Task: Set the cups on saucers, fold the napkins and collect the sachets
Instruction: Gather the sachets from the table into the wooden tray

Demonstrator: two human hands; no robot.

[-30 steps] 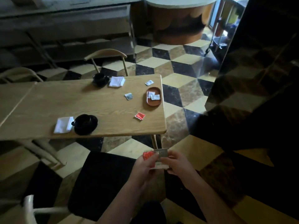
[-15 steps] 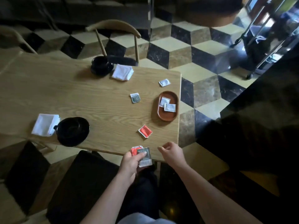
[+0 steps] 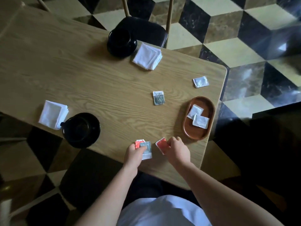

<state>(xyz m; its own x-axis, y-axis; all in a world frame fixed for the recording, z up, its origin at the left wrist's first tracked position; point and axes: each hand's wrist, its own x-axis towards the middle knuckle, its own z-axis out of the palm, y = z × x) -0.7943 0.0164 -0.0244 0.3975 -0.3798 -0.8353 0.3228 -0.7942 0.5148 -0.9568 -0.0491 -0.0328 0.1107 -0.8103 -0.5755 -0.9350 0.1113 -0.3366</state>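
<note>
My left hand holds a small stack of sachets, a grey one on top of a red one, above the table's near edge. My right hand pinches a red sachet lying on the table. A brown oval tray at the right holds two white sachets. A dark sachet lies mid-table and a white sachet near the far right corner. Two black cups on saucers each stand beside a folded white napkin.
The wooden table stands on a checkered floor. A black-seated chair is tucked at the far side, and another dark seat sits below the near edge at my left.
I have stepped up to the table and now look down on it. My right hand reached forward and took hold of the red sachet; my left hand still holds its stack.
</note>
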